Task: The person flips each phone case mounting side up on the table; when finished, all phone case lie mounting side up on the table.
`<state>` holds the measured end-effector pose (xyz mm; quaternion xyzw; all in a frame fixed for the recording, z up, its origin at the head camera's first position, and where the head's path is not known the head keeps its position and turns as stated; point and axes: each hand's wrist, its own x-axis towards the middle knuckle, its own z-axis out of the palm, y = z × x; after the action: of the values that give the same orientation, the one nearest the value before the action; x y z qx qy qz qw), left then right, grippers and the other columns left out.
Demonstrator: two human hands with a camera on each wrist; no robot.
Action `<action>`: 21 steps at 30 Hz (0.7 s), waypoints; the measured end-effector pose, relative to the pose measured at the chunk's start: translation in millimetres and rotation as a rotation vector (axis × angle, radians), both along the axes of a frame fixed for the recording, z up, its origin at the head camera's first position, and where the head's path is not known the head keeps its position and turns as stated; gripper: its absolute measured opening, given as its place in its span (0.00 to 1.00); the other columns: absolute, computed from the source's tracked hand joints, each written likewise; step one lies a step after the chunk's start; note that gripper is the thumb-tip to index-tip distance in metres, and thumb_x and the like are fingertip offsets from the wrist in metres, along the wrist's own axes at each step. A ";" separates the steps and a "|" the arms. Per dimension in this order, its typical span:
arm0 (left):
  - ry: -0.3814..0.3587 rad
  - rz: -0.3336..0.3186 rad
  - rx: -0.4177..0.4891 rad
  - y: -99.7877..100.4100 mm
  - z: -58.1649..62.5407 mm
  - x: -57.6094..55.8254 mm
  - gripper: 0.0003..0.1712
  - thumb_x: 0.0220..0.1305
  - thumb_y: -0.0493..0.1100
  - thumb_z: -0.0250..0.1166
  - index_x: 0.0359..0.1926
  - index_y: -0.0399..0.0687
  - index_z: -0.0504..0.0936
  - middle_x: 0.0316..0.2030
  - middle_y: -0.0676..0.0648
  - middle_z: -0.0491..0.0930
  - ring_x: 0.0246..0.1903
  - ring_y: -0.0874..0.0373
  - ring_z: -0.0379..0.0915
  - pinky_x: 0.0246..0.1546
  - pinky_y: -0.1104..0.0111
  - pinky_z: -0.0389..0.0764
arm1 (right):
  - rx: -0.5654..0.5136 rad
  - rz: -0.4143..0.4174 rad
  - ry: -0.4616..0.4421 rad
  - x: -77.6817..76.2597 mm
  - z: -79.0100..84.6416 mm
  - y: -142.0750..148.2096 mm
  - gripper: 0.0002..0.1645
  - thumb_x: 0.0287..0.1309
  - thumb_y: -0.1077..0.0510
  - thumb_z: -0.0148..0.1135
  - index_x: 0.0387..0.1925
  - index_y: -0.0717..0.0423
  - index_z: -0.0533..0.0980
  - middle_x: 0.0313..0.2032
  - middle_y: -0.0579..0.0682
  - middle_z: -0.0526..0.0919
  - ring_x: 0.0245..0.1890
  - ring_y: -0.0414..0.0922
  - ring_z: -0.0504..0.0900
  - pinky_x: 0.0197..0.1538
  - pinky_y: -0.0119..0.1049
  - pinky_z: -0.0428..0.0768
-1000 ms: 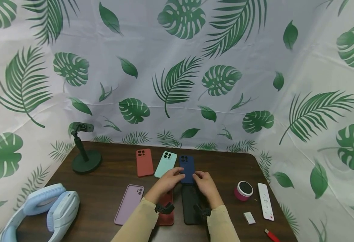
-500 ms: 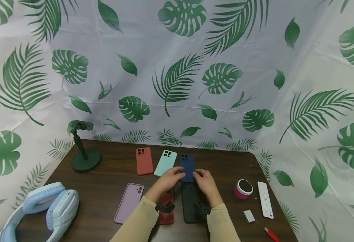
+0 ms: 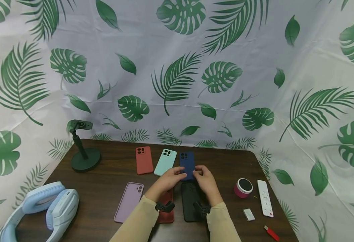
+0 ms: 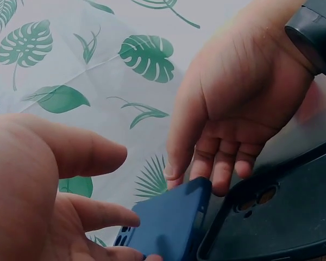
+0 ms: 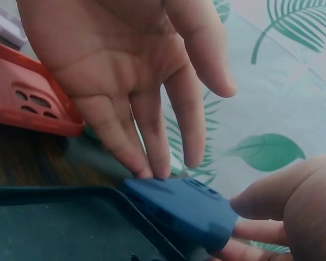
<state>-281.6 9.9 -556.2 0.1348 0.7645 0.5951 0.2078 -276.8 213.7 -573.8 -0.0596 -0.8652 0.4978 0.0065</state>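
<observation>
A blue phone case lies at the right end of the back row on the dark wooden table, camera cutouts at its far end. My left hand touches its left side with fairly straight fingers, its thumb raised off the case in the right wrist view. My right hand touches the near right part of the case with thumb and fingertips. Just nearer me lies a black phone case. A mint phone case and a red phone case sit left of the blue one.
Another red case lies partly under my left forearm, beside a purple case. Light-blue headphones and a webcam on a stand occupy the left. Rightward are a pink jar, white remote, small white block and red USB stick.
The blue case has slid slightly away from me, and my right fingers reach a little farther along its side. My left hand stays at its left side. The head view tilts down slightly.
</observation>
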 end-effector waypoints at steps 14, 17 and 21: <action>0.023 -0.056 -0.040 1.7 5.1 4.0 0.36 0.74 0.57 0.58 0.75 0.44 0.65 0.79 0.37 0.53 0.78 0.38 0.49 0.74 0.42 0.57 | -0.293 0.043 0.067 -0.1 2.4 -7.0 0.29 0.66 0.63 0.64 0.66 0.60 0.70 0.46 0.62 0.79 0.41 0.52 0.86 0.49 0.50 0.86; 0.023 -0.054 -0.037 1.8 4.6 4.3 0.35 0.75 0.55 0.58 0.75 0.46 0.65 0.78 0.38 0.55 0.78 0.39 0.50 0.73 0.41 0.58 | -0.306 0.069 0.069 0.6 3.7 -8.3 0.31 0.65 0.61 0.65 0.68 0.59 0.69 0.47 0.62 0.79 0.42 0.48 0.86 0.49 0.46 0.86; 0.042 -0.051 -0.033 1.6 4.2 4.9 0.34 0.75 0.55 0.57 0.75 0.49 0.65 0.77 0.40 0.58 0.77 0.40 0.52 0.73 0.42 0.60 | -0.259 0.112 0.088 1.3 4.4 -8.4 0.34 0.66 0.57 0.67 0.70 0.59 0.67 0.47 0.60 0.81 0.41 0.43 0.85 0.46 0.39 0.85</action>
<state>-276.7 11.5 -552.1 0.1631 0.7747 0.5741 0.2089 -275.5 205.3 -569.4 0.0103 -0.7947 0.6068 0.0089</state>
